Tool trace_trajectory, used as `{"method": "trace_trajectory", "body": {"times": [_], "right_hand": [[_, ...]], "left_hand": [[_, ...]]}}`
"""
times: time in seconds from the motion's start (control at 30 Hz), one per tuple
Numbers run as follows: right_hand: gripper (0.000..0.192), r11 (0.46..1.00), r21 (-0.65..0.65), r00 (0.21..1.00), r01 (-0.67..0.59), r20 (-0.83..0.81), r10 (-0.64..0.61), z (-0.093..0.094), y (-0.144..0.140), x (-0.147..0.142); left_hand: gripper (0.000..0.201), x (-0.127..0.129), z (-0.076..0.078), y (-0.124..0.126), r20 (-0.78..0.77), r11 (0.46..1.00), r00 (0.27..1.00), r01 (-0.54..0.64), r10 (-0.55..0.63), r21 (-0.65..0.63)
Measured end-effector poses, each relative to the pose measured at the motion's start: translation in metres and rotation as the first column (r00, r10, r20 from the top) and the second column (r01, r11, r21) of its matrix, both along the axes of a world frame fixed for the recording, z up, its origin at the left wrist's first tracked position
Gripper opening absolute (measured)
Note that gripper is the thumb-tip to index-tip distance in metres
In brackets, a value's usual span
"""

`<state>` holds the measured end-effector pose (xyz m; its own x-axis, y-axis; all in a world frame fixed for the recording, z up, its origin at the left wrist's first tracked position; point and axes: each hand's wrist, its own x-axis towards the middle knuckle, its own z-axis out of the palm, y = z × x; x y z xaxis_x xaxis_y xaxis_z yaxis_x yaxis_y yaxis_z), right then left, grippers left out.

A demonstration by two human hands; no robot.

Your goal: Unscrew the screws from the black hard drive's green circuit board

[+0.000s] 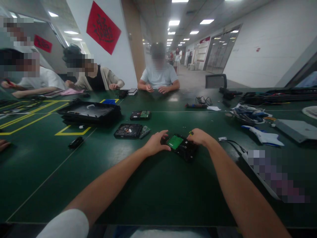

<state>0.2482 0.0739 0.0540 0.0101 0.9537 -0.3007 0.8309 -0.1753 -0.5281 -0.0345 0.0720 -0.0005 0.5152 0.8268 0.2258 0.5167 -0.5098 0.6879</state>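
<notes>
A black hard drive with a green circuit board on top lies on the dark green table in front of me. My left hand grips its left end, thumb on the board's edge. My right hand rests on its right far corner and seems to pinch a small yellow-tipped tool against it. Both forearms reach in from the bottom of the view.
Another opened drive and a third drive lie farther back, beside a black tray. A small black object lies left. Cables and tools sit right, a cord close by. Three people sit across the table.
</notes>
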Motion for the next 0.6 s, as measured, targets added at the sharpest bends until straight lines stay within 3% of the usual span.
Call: {"method": "trace_trajectory", "body": {"times": [0.13, 0.3, 0.37, 0.47, 0.6], "right_hand": [[0.011, 0.997, -0.074, 0.994, -0.037, -0.106, 0.029, 0.002, -0.014, 0.007], [0.009, 0.988, -0.117, 0.968, -0.1, -0.242, 0.069, 0.0, -0.024, 0.017], [0.008, 0.991, -0.102, 0.953, -0.091, -0.297, 0.057, -0.003, -0.023, 0.021], [0.007, 0.994, -0.095, 0.927, -0.055, -0.374, 0.016, -0.011, -0.018, 0.026], [0.009, 0.991, -0.127, 0.879, -0.034, -0.476, -0.031, -0.018, -0.012, 0.031]], "left_hand": [[0.076, -0.006, 0.004, 0.001, 0.032, 0.997, 0.996, 0.078, -0.077, -0.027], [0.061, -0.015, 0.005, -0.008, 0.081, 0.987, 0.988, 0.138, -0.131, -0.086], [0.048, -0.012, 0.002, -0.01, 0.127, 0.992, 0.99, 0.071, -0.057, -0.108], [0.028, -0.002, 0.0, -0.012, 0.138, 0.987, 0.978, -0.147, 0.155, -0.061], [0.03, 0.008, 0.001, -0.015, 0.126, 0.974, 0.968, -0.223, 0.218, 0.026]]}}
